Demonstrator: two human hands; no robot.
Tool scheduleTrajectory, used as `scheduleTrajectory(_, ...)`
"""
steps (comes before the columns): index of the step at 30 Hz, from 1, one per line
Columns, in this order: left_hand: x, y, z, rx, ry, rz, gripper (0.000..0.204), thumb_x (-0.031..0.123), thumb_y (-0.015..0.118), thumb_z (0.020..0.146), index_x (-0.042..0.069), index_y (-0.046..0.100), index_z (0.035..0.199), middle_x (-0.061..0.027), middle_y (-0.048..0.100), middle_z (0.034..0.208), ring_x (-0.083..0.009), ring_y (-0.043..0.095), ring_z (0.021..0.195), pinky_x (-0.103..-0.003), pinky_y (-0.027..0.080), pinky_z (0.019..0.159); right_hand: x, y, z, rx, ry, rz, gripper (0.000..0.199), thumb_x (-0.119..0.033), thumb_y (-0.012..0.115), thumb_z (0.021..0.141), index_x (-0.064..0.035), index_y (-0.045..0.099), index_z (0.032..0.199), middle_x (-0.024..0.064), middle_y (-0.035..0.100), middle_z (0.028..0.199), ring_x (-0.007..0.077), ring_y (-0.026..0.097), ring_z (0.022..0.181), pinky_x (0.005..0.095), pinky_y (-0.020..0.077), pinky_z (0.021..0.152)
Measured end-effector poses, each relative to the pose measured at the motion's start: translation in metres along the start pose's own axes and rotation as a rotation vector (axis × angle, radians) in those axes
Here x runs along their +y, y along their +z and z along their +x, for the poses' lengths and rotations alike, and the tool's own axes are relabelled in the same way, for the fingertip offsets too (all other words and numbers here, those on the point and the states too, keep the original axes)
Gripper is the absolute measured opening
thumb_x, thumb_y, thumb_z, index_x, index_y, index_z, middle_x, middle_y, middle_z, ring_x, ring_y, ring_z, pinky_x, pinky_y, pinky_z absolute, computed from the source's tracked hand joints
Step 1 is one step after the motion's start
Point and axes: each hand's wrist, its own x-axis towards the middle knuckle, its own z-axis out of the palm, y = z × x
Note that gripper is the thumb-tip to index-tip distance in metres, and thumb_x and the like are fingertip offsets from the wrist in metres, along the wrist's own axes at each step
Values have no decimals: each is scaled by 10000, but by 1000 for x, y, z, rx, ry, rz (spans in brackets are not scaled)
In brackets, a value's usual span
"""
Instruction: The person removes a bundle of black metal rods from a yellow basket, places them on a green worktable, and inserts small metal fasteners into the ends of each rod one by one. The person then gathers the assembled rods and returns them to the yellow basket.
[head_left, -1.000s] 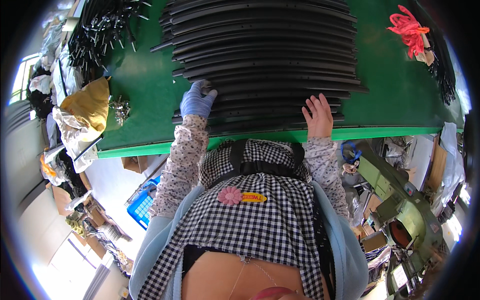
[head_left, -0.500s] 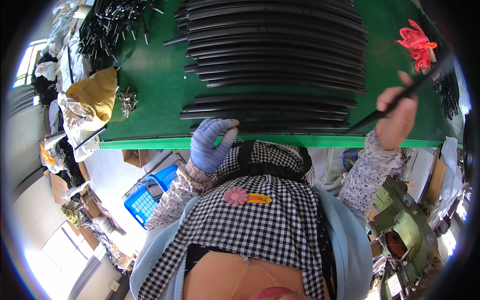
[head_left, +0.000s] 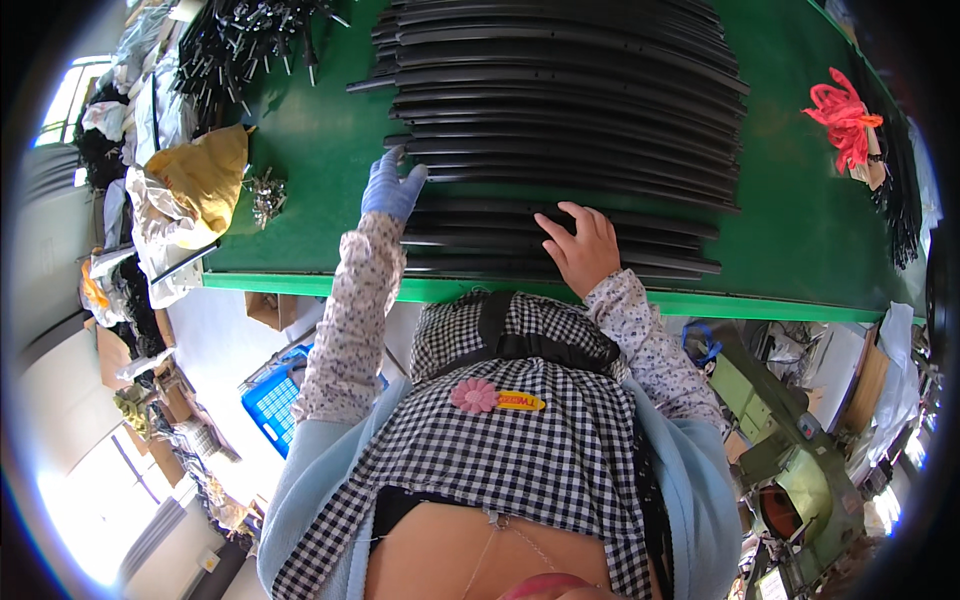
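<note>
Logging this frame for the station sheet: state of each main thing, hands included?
Far black rods: lying side by side, closely packed
Near black rods: lying, separated from far black rods by a gap
Left hand: gloved, at far black rods' left ends, grip unclear
Right hand: bare, open, over near black rods
Red bundle: bunched
Yellow sack: crumpled
Small metal parts: heaped

Black tubes (head_left: 570,73): smooth, satin finish (plastic or coated metal, indeterminable). Green tabletop (head_left: 320,195): smooth, faintly glossy. Apron (head_left: 480,445): matt cloth.
</note>
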Motion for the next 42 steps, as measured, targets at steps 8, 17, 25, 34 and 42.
scheduleTrajectory(8, 31, 2, 30, -272, -757, -999, 399, 223, 700, 898, 185, 537, 1260, -44, 589, 1193, -283, 646, 826, -335, 593, 562, 7, -12, -7, 346, 998, 1804, 788, -338, 561, 983, 7, 111, 1530, 204, 268, 1543, 305, 330, 1412, 393, 318, 1149)
scheduleTrajectory(17, 76, -22, -45, -487, -624, -1337, 220, 95, 699, 887, 56, 625, 1090, -48, 641, 894, -179, 657, 750, -300, 591, 593, 36, -28, 28, 650, 1436, 2158, 1078, -518, 723, 812, 13, 100, 1514, 167, 258, 1524, 320, 360, 1356, 442, 299, 1136)
scheduleTrajectory(25, 121, -11, -24, -296, 508, 104, 689, 457, 722, 810, 92, 509, 1354, -150, 474, 1409, -327, 462, 1300, -421, 388, 1091, 35, -27, 35, 652, 1423, 2168, 940, -322, 642, 901, 20, 26, 1524, 167, 116, 1596, 332, 173, 1471, 462, 211, 1196)
scheduleTrajectory(34, 182, 7, 8, -536, 559, 562, 1025, 785, 585, 728, 19, 456, 1397, -152, 473, 1391, -294, 437, 1300, -403, 331, 1110, 43, -14, 24, 610, 1364, 2086, 728, -276, 604, 924, 28, 227, 1468, 156, 341, 1478, 328, 407, 1335, 450, 350, 1117)
scheduleTrajectory(42, 149, 31, -7, -438, 602, 440, 1012, 779, 603, 713, 25, 496, 1378, -158, 455, 1425, -319, 396, 1344, -432, 306, 1141, 36, -12, 19, 620, 1384, 2082, 642, -287, 584, 932, 19, 318, 1430, 154, 344, 1494, 327, 396, 1342, 442, 338, 1127)
